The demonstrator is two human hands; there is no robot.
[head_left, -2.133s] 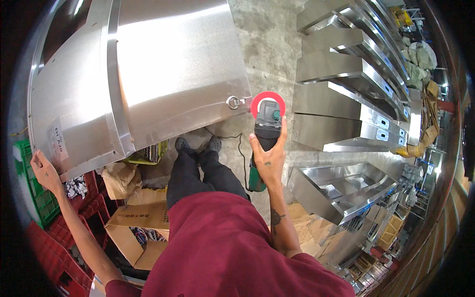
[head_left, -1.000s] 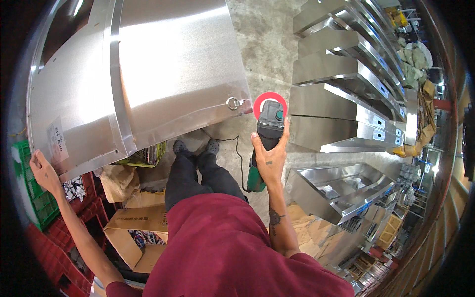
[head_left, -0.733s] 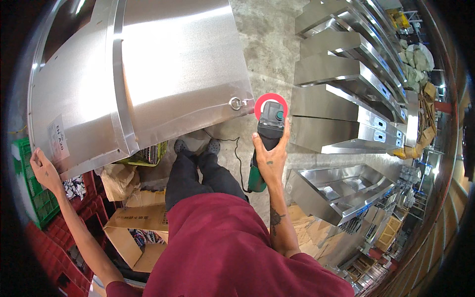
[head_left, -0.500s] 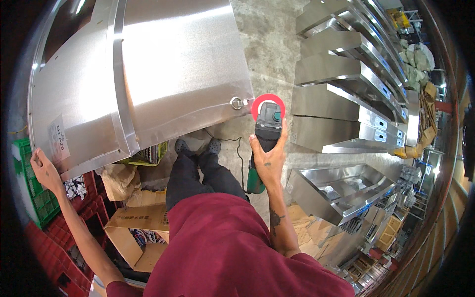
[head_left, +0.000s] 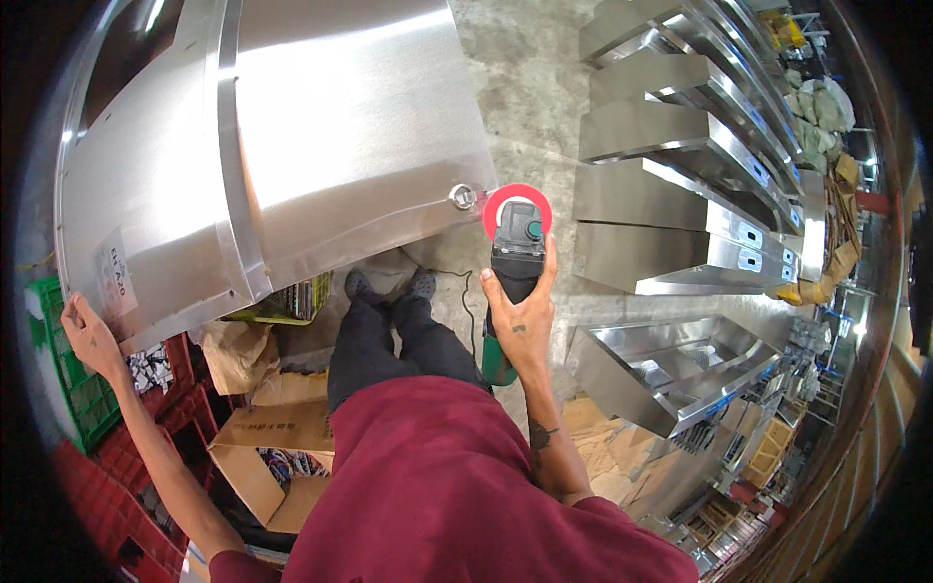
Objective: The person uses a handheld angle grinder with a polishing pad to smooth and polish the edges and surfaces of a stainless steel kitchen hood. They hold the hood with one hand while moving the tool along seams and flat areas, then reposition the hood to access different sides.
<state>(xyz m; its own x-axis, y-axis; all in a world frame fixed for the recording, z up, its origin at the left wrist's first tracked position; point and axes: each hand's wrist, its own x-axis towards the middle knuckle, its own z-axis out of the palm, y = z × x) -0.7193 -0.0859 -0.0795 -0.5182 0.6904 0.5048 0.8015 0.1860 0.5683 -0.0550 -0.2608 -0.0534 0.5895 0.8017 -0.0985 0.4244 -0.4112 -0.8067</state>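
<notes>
My right hand (head_left: 525,325) is wrapped around an angle grinder (head_left: 518,255) with a black head and a green body. Its red-rimmed disc (head_left: 515,190) is beside the right corner of a large brushed-steel housing (head_left: 360,117); whether disc and metal touch I cannot tell. Close to that corner, a small round metal fitting (head_left: 463,197) is set in the steel. On the far left, my left hand (head_left: 92,335) grips the housing's near left corner, fingers bent over the edge beside a pale label (head_left: 117,272).
Several steel hoods (head_left: 641,199) stand in a row on the right, with a steel trough-like unit (head_left: 680,364) nearer me. A dark cord (head_left: 469,301) trails over the concrete floor. Open cardboard box (head_left: 277,428), green crate (head_left: 73,379) and red crates (head_left: 107,496) are at lower left.
My right hand and the grinder have shifted slightly left, bringing the disc nearer the housing's corner. My left hand keeps its hold on the steel edge.
</notes>
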